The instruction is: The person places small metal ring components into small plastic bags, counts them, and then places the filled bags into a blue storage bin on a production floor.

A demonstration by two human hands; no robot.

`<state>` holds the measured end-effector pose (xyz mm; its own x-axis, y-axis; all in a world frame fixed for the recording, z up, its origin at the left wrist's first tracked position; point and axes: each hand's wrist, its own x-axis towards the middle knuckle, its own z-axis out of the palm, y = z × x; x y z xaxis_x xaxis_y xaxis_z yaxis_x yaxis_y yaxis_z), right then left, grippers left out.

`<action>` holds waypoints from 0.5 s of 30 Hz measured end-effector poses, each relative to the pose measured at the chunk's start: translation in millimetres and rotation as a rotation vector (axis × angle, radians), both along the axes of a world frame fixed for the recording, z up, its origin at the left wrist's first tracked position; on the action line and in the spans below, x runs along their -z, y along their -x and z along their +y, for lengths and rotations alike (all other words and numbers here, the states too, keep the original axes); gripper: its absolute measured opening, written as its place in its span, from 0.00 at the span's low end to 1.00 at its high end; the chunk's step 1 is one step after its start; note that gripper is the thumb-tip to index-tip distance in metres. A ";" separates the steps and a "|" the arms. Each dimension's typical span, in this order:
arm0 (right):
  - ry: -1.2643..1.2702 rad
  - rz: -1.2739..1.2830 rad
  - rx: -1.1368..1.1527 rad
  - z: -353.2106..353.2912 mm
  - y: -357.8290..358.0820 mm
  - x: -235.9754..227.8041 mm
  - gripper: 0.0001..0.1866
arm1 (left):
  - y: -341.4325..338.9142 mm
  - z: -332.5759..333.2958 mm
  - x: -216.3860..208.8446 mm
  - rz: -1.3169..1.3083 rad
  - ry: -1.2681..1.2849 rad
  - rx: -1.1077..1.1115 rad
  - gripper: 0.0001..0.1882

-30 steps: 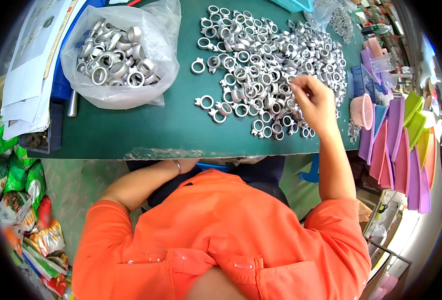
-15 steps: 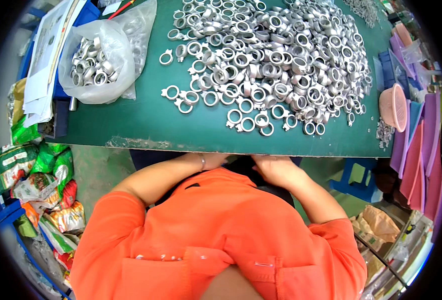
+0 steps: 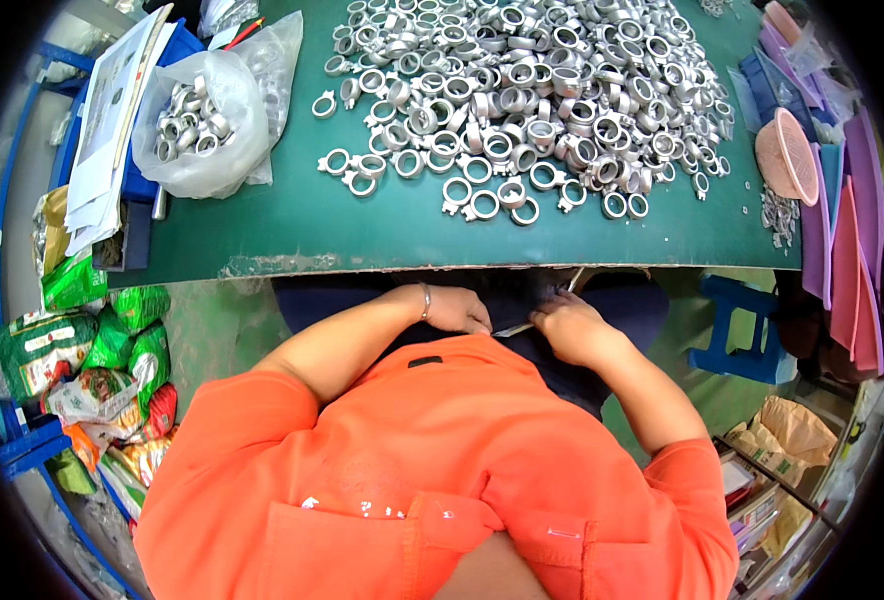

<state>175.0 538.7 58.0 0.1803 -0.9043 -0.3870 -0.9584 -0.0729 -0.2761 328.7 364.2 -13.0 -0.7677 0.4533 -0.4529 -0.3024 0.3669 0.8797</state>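
Note:
Below the table's front edge, over my lap, my left hand [image 3: 458, 310] is closed, its fingers bent inward. My right hand [image 3: 574, 328] is closed too, a short way to the right. A thin, pale strip [image 3: 512, 330] sticks out of the right fingers toward the left fingertips; its kind is too small to tell. A slim shiny piece [image 3: 576, 279] shows just above the right hand, and I cannot tell whether it belongs to the strip. Whatever the left fingers hold is hidden. Beyond the edge, many grey metal rings with small lugs [image 3: 482, 205] lie heaped on the green table [image 3: 362, 240].
At the left, an open plastic bag [image 3: 212, 170] holds more rings, beside stacked papers [image 3: 112, 130]. A pink basket [image 3: 787, 158] and small metal parts [image 3: 778, 215] are on the right. Under the table stand a blue stool [image 3: 747, 330] and, leftward, colourful packets [image 3: 52, 350].
Both hands have come out farther from beneath the table edge and show more fully. A thin pale strip now shows between them. The view has shifted, with the table higher in it.

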 end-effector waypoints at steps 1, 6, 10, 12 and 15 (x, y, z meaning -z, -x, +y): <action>0.211 -0.009 0.000 4.0 -0.2 -4.1 0.11 | -2.7 -2.5 -1.2 0.007 0.034 -0.046 0.19; 0.598 -0.384 0.284 -37.8 -17.8 -90.3 0.07 | -31.0 -3.1 -30.8 0.236 0.191 -0.350 0.17; 0.994 -0.204 0.410 -84.4 -13.6 -90.1 0.10 | -42.6 -6.7 -77.7 0.474 0.159 -0.470 0.14; 0.969 -0.136 0.468 -93.8 -12.6 -82.2 0.09 | -46.5 -6.6 -102.5 0.532 0.100 -0.542 0.12; 1.020 -0.170 0.507 -93.7 -9.9 -72.0 0.08 | -48.3 -2.1 -120.1 0.616 0.041 -0.696 0.08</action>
